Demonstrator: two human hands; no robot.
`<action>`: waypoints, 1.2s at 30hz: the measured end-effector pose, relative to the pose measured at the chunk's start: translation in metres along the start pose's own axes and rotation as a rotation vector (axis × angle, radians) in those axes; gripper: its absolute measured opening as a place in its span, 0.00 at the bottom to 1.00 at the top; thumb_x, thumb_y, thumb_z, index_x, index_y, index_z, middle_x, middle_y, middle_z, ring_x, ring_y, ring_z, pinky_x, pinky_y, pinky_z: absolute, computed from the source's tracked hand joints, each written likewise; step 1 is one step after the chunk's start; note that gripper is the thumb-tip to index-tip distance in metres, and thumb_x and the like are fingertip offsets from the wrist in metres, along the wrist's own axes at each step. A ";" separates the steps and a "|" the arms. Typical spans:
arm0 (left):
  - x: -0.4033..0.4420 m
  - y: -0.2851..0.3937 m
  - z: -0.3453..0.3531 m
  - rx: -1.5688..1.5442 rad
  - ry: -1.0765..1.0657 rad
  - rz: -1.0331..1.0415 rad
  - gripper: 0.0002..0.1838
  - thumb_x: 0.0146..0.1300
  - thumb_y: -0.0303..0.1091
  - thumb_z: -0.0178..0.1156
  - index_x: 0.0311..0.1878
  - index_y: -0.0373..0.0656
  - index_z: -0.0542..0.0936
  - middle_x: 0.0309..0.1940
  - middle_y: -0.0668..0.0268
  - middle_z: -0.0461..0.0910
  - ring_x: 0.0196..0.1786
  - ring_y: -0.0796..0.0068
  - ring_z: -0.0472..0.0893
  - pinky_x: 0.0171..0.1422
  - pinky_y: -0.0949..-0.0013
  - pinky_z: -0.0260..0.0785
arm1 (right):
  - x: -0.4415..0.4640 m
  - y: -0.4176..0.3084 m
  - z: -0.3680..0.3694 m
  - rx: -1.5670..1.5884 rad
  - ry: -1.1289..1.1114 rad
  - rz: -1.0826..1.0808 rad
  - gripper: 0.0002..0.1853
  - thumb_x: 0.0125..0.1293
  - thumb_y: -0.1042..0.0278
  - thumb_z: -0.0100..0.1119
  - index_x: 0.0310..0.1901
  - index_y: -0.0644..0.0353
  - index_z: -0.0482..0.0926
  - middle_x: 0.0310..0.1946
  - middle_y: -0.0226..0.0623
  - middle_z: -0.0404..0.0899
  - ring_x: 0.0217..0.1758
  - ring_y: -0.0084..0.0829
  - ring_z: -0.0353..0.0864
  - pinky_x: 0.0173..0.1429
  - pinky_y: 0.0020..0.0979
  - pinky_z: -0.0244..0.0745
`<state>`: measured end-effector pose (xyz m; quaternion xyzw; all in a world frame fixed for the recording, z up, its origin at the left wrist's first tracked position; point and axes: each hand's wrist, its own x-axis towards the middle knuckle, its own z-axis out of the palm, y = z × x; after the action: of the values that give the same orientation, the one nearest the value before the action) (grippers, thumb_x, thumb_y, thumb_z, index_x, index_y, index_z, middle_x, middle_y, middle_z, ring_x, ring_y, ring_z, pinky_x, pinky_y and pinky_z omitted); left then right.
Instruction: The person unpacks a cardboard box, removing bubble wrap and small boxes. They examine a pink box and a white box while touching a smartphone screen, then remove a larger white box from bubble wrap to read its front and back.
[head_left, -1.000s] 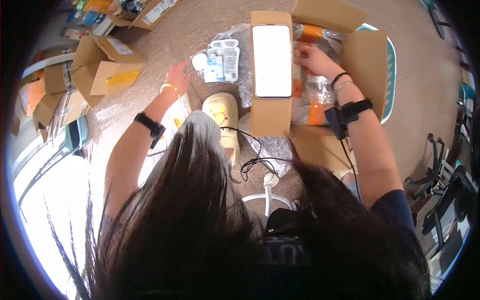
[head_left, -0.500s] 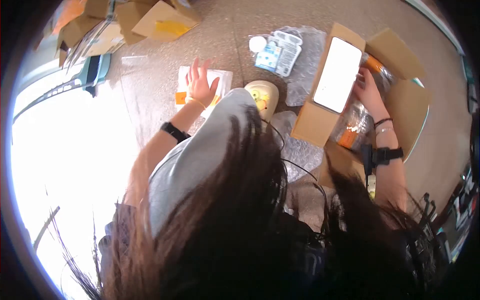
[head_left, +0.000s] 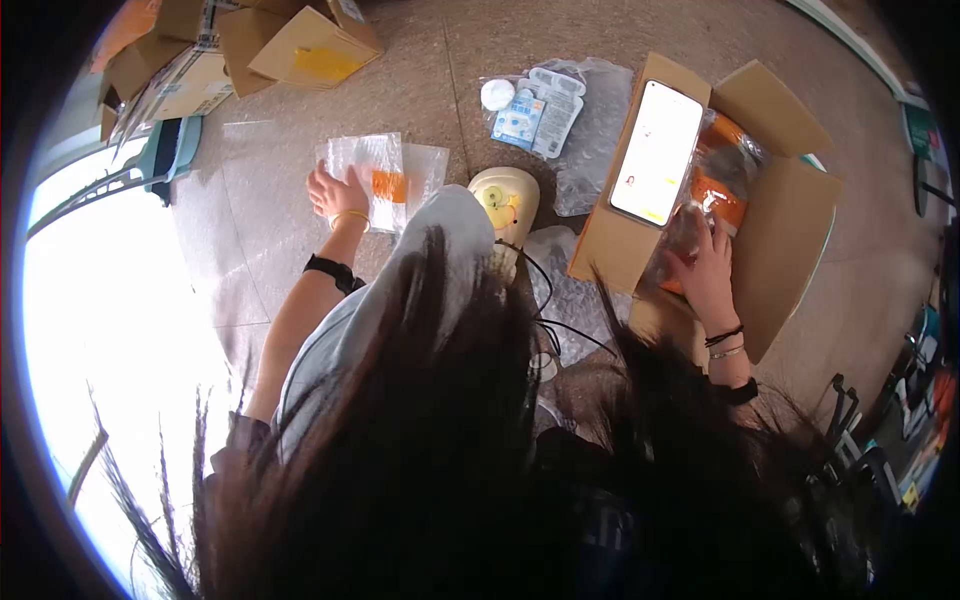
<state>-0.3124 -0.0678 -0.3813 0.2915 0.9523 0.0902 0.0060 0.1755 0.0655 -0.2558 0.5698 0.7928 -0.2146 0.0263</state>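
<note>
My left hand (head_left: 338, 198) is at the left edge of a clear plastic packet (head_left: 365, 155) with an orange label, its fingers bent around that edge. This packet partly overlaps a second clear packet (head_left: 428, 172) on the floor. Inside an open cardboard box (head_left: 610, 245), my right hand (head_left: 708, 280) rests over bubble-wrapped items with orange labels (head_left: 718, 200). Its fingers and thumb are spread and touch the wrap; a firm hold does not show. A phone with a lit screen (head_left: 656, 150) lies on the box's left flap.
Bubble wrap (head_left: 598, 130) lies left of the box, beside blue-and-white packs (head_left: 540, 115) and a round white item (head_left: 497, 95). A cream slipper with fruit shapes (head_left: 505, 200) shows by my knee. More cardboard boxes (head_left: 300, 50) stand at the upper left. Hair covers the lower middle.
My left hand has gone from lying spread over the packets to the left edge of one, which has shifted left off the other. My right hand has come nearer to me within the box.
</note>
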 end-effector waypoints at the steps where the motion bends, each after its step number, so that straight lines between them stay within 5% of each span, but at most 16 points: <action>1: 0.011 -0.007 0.001 -0.021 0.019 -0.231 0.29 0.55 0.50 0.52 0.58 0.49 0.61 0.56 0.54 0.60 0.60 0.53 0.59 0.60 0.53 0.52 | 0.001 0.001 -0.001 0.003 0.000 -0.013 0.37 0.49 0.60 0.62 0.61 0.51 0.57 0.60 0.50 0.52 0.62 0.49 0.52 0.63 0.45 0.52; 7: 0.048 -0.048 0.008 -0.025 0.028 -0.496 0.29 0.59 0.56 0.45 0.56 0.44 0.65 0.48 0.52 0.70 0.53 0.59 0.69 0.57 0.58 0.59 | 0.010 0.007 0.003 -0.066 0.083 0.026 0.38 0.49 0.61 0.63 0.62 0.51 0.56 0.61 0.50 0.51 0.62 0.52 0.52 0.62 0.46 0.53; 9: 0.063 -0.078 0.019 -0.783 -0.367 -0.453 0.25 0.58 0.53 0.47 0.45 0.40 0.73 0.33 0.56 0.77 0.39 0.65 0.77 0.46 0.60 0.68 | 0.014 0.014 0.004 -0.048 0.087 0.033 0.40 0.49 0.60 0.63 0.63 0.50 0.54 0.61 0.51 0.50 0.62 0.52 0.51 0.62 0.47 0.53; 13: 0.058 -0.059 0.012 -0.838 -0.721 -0.549 0.18 0.56 0.47 0.52 0.36 0.39 0.77 0.24 0.61 0.78 0.29 0.69 0.77 0.38 0.64 0.71 | 0.017 0.011 0.006 -0.076 0.076 0.028 0.43 0.48 0.59 0.64 0.65 0.48 0.49 0.62 0.52 0.48 0.62 0.54 0.50 0.62 0.48 0.53; 16: 0.038 -0.029 0.013 -0.423 -0.560 0.124 0.10 0.51 0.34 0.57 0.38 0.42 0.77 0.25 0.59 0.78 0.31 0.61 0.78 0.40 0.66 0.71 | 0.017 0.011 0.007 -0.090 0.066 0.032 0.45 0.49 0.59 0.64 0.65 0.47 0.46 0.62 0.53 0.46 0.62 0.55 0.49 0.62 0.48 0.52; 19: 0.023 -0.017 0.034 -0.169 -0.148 0.308 0.12 0.51 0.35 0.57 0.39 0.43 0.77 0.26 0.60 0.77 0.32 0.55 0.77 0.42 0.64 0.71 | 0.016 0.010 0.009 -0.106 0.068 0.065 0.45 0.48 0.58 0.64 0.65 0.49 0.48 0.62 0.53 0.47 0.62 0.54 0.50 0.63 0.48 0.51; 20: 0.015 -0.007 0.022 -0.035 -0.179 0.518 0.11 0.53 0.38 0.53 0.35 0.43 0.77 0.29 0.57 0.77 0.34 0.51 0.75 0.42 0.59 0.69 | 0.017 0.012 0.012 -0.092 0.100 0.020 0.45 0.47 0.58 0.65 0.65 0.50 0.49 0.62 0.53 0.47 0.62 0.54 0.50 0.63 0.47 0.51; 22: 0.031 -0.032 0.060 -0.147 -0.467 0.411 0.13 0.54 0.40 0.49 0.29 0.40 0.75 0.28 0.51 0.76 0.34 0.49 0.75 0.39 0.55 0.67 | 0.016 0.017 0.017 -0.072 0.170 -0.002 0.45 0.45 0.58 0.66 0.63 0.53 0.52 0.61 0.53 0.49 0.61 0.52 0.52 0.63 0.45 0.51; 23: 0.016 -0.013 0.044 -0.230 -0.327 0.283 0.13 0.53 0.38 0.48 0.24 0.37 0.73 0.23 0.47 0.74 0.31 0.46 0.74 0.35 0.52 0.65 | 0.017 0.012 0.011 -0.068 0.171 -0.017 0.44 0.44 0.59 0.67 0.63 0.54 0.53 0.60 0.54 0.50 0.61 0.53 0.52 0.63 0.44 0.52; 25: 0.022 -0.003 0.037 -0.144 -0.509 0.369 0.12 0.54 0.36 0.47 0.33 0.36 0.72 0.29 0.46 0.75 0.34 0.46 0.74 0.38 0.52 0.65 | 0.016 0.014 0.002 -0.026 0.128 0.023 0.45 0.42 0.58 0.68 0.62 0.54 0.54 0.58 0.54 0.53 0.59 0.54 0.54 0.61 0.44 0.55; 26: 0.030 -0.012 0.047 -0.119 -0.459 0.668 0.14 0.55 0.37 0.46 0.37 0.37 0.72 0.34 0.46 0.75 0.38 0.45 0.74 0.41 0.52 0.65 | 0.016 0.016 -0.003 -0.079 0.090 0.020 0.44 0.42 0.57 0.68 0.61 0.56 0.55 0.57 0.53 0.54 0.59 0.53 0.55 0.60 0.45 0.57; 27: 0.030 -0.024 0.055 -0.026 -0.562 0.411 0.13 0.55 0.37 0.45 0.38 0.39 0.72 0.35 0.45 0.75 0.40 0.44 0.74 0.42 0.53 0.66 | 0.017 0.019 -0.012 -0.023 0.080 0.033 0.43 0.43 0.58 0.67 0.60 0.59 0.56 0.58 0.51 0.55 0.58 0.52 0.56 0.59 0.44 0.59; 29: 0.068 -0.057 0.086 0.074 -0.488 0.396 0.13 0.55 0.39 0.47 0.37 0.40 0.72 0.33 0.48 0.76 0.39 0.47 0.75 0.40 0.52 0.66 | 0.017 0.026 -0.028 0.056 0.134 0.065 0.39 0.44 0.59 0.66 0.58 0.63 0.59 0.56 0.49 0.58 0.58 0.50 0.58 0.60 0.41 0.59; 30: 0.104 -0.076 0.100 -0.321 -0.552 0.033 0.14 0.55 0.42 0.50 0.37 0.42 0.72 0.31 0.55 0.76 0.32 0.53 0.77 0.34 0.53 0.67 | 0.018 0.027 -0.037 0.049 0.139 0.089 0.39 0.44 0.59 0.66 0.58 0.63 0.59 0.56 0.49 0.58 0.58 0.50 0.58 0.60 0.41 0.59; 33: 0.127 -0.024 0.011 -0.904 -0.476 -0.178 0.16 0.57 0.31 0.52 0.49 0.45 0.64 0.38 0.62 0.73 0.32 0.70 0.76 0.26 0.72 0.66 | 0.028 0.028 -0.053 0.067 0.193 0.057 0.33 0.46 0.61 0.64 0.53 0.66 0.64 0.53 0.49 0.63 0.56 0.48 0.61 0.59 0.38 0.61; 36: 0.125 0.069 -0.057 -0.937 -0.623 0.078 0.21 0.58 0.28 0.51 0.55 0.45 0.60 0.38 0.62 0.74 0.37 0.74 0.76 0.33 0.78 0.67 | 0.050 0.022 -0.038 0.083 0.093 -0.101 0.26 0.49 0.59 0.61 0.46 0.68 0.69 0.48 0.49 0.68 0.54 0.46 0.64 0.56 0.39 0.62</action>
<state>-0.3814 0.0482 -0.3082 0.3055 0.7522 0.4133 0.4124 0.1865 0.1297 -0.2422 0.5390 0.8114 -0.2214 -0.0452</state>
